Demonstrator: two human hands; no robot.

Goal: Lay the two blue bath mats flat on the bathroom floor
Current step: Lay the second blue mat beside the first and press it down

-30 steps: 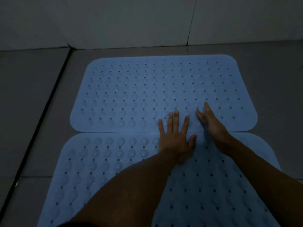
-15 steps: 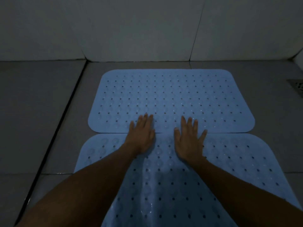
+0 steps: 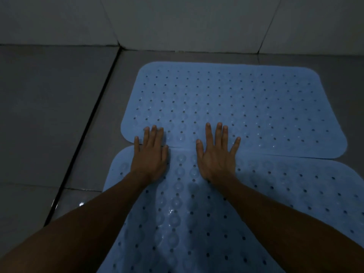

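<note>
Blue far mat (image 3: 236, 99) and near mat (image 3: 197, 223) are lying edge to edge on the floor (image 3: 59, 115); your left hand (image 3: 150, 156) and right hand (image 3: 216, 156) are pressing flat-fingered, grasping nothing, across what seems their seam in dim light, the near mat's end cut off.

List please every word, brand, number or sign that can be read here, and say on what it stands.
None: no readable text anywhere.
Far mat: only holes and suction cups.
Near mat: the same.
Floor and wall: plain tiles.
</note>
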